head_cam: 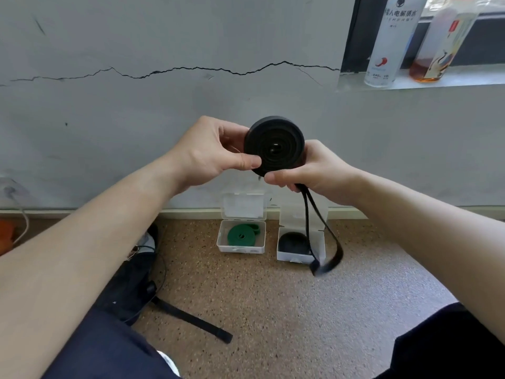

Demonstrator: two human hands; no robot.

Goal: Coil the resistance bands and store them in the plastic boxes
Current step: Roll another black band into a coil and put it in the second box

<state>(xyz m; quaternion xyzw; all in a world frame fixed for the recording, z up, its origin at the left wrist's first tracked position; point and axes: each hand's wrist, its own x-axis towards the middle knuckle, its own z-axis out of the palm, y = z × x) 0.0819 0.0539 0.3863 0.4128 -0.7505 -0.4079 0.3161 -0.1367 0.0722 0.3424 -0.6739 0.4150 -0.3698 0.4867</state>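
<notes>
A black resistance band is wound into a thick coil held up in front of the wall. My left hand pinches the coil's left side and my right hand grips its lower right edge. The band's loose end hangs down from my right hand as a loop to just above the floor. Two open clear plastic boxes stand on the floor by the wall. The left box holds a green coiled band. The right box holds a black coiled band, partly behind the hanging loop.
A black strap lies on the speckled floor beside a dark bag at my left knee. Two bottles stand on a windowsill at the upper right. A white cable hangs by the wall at far left.
</notes>
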